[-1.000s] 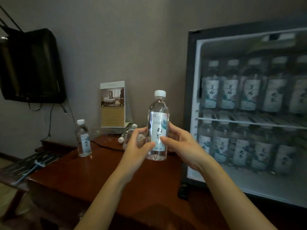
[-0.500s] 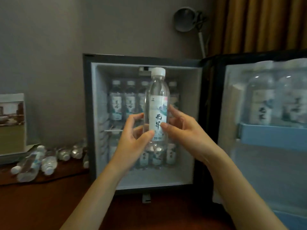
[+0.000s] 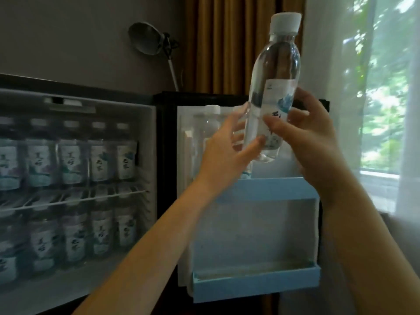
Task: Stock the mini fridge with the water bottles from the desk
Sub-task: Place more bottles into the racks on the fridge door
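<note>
Water bottle (image 3: 273, 83), gripped low by the left hand (image 3: 227, 146) and right hand (image 3: 304, 137), fingers curled round its label, moves on from the packed fridge shelves (image 3: 127, 193) and now hangs just above the blue door shelf (image 3: 284, 189), apparently its destination

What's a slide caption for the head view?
Left hand and right hand hold a bottle near the upper shelf of the open fridge door.

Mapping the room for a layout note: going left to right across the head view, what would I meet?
Rows of labelled clear plastic water bottles inside the fridge → round grey metal disc on a thin stalk → raised clear water bottle with a white cap → sheer white curtain, daylit.
</note>
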A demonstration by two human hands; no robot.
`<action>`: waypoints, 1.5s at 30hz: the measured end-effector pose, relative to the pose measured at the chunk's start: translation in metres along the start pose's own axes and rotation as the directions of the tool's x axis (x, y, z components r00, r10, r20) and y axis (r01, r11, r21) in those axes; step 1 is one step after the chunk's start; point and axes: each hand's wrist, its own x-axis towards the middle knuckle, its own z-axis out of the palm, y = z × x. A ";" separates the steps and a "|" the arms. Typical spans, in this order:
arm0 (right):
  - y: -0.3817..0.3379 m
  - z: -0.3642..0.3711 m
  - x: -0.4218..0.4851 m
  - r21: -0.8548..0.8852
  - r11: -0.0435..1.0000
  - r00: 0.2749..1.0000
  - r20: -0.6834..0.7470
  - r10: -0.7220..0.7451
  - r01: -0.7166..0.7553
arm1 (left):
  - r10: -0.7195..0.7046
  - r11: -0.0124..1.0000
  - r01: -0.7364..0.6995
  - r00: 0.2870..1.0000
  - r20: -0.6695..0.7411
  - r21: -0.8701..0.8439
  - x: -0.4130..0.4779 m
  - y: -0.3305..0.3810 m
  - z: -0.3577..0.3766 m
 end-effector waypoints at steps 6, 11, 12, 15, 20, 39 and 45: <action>0.036 -0.037 0.010 -0.098 0.994 0.998 -0.051 0.041 -0.046 | 0.204 0.841 -0.155 0.978 -0.038 0.518 0.026 -0.015 0.018; 0.070 -0.038 0.011 -0.147 0.975 0.986 -0.037 0.163 -0.167 | 0.331 0.679 -0.201 0.942 -0.049 0.706 0.048 -0.028 0.007; 0.075 -0.038 0.011 -0.150 0.969 0.981 -0.033 0.191 -0.194 | 0.333 0.656 -0.214 0.943 -0.024 0.724 0.052 -0.029 0.005; 0.085 -0.039 0.010 -0.154 0.957 0.969 -0.022 0.246 -0.246 | 0.286 0.607 -0.242 0.955 0.076 0.757 0.065 -0.027 0.004; 0.091 -0.045 0.012 -0.200 0.934 0.950 0.036 0.310 -0.297 | 0.157 0.521 -0.234 0.972 0.178 0.821 0.078 -0.023 0.012; 0.073 -0.034 0.016 -0.384 0.888 0.965 -0.166 0.202 -0.252 | 0.339 0.453 -0.323 0.924 0.175 0.831 0.054 -0.024 -0.013; 0.055 0.038 0.008 -0.510 0.834 0.822 -0.370 -0.433 0.210 | 0.380 0.530 -0.245 0.924 0.031 0.812 0.021 -0.026 -0.069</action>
